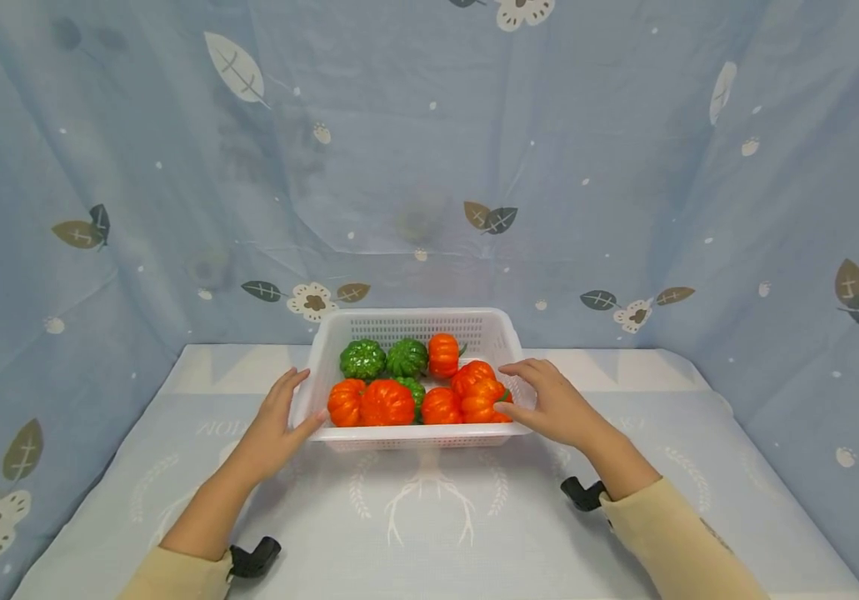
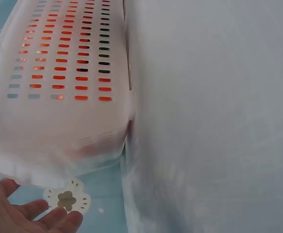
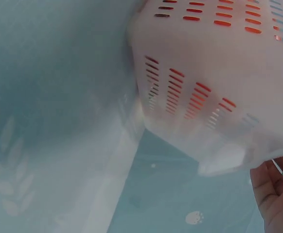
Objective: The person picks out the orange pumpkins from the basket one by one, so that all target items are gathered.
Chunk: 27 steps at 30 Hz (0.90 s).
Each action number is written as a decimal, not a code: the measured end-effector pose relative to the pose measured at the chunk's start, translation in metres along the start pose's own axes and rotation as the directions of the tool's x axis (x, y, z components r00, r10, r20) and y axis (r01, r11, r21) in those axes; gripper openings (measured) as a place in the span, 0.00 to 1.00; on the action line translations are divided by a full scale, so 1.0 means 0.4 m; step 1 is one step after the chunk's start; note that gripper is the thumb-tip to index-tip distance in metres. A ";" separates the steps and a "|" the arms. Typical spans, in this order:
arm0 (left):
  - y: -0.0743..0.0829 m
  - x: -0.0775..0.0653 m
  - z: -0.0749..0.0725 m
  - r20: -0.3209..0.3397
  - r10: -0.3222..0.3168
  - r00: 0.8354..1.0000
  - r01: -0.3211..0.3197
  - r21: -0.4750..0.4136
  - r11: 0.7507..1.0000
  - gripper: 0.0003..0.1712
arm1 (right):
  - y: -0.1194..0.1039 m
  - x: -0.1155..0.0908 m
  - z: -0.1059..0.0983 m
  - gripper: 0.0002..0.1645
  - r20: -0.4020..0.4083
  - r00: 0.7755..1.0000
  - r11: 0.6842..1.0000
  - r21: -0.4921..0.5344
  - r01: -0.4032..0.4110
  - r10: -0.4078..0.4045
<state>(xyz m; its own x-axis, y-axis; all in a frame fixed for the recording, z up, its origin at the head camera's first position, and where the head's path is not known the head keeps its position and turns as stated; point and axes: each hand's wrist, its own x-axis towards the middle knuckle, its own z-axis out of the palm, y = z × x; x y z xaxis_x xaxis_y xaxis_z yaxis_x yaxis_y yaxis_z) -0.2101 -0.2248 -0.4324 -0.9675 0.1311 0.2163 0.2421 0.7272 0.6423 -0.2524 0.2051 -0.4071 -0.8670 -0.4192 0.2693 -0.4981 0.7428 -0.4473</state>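
Observation:
A white plastic basket (image 1: 422, 433) with slotted walls stands on the table, holding several small orange pumpkins (image 1: 388, 403) and three green ones (image 1: 362, 359). My left hand (image 1: 272, 429) is at the basket's left end, thumb near the front corner and fingers loosely spread. In the left wrist view, those fingers (image 2: 32, 209) are relaxed beside the basket wall (image 2: 54, 121). At the right end, my right hand (image 1: 560, 407) has its thumb and fingers extended over the rim, close to an orange pumpkin (image 1: 481, 402). Its fingertips meet the rim in the right wrist view.
A pale patterned cloth (image 1: 429, 533) covers the table. Behind and on both sides hangs a blue curtain (image 1: 399, 150) with leaf and flower prints, close to the basket's back. Black wrist mounts (image 1: 255, 557) stick out under both sleeves.

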 end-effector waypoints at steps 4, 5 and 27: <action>0.000 -0.001 -0.001 0.031 -0.054 0.998 0.057 -0.094 0.994 0.46 | -0.013 0.021 0.001 0.35 0.044 0.999 1.000 0.012 0.005 -0.005; -0.001 -0.001 -0.001 0.038 -0.069 0.997 0.073 -0.113 0.991 0.46 | -0.015 0.027 0.001 0.35 0.057 0.998 1.000 0.015 0.009 -0.010; -0.008 -0.011 0.007 0.152 -0.145 0.978 0.185 -0.292 0.938 0.53 | -0.025 0.078 0.013 0.26 0.221 0.974 0.997 0.063 0.035 -0.048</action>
<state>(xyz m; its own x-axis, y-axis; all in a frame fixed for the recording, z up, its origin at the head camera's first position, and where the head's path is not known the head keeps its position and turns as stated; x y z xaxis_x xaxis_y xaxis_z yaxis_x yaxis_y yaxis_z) -0.2069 -0.2258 -0.4374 -0.9922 0.1249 0.0065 0.0698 0.5101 0.8573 -0.2747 0.1818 -0.3985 -0.8233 -0.5596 0.0954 -0.5280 0.6931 -0.4908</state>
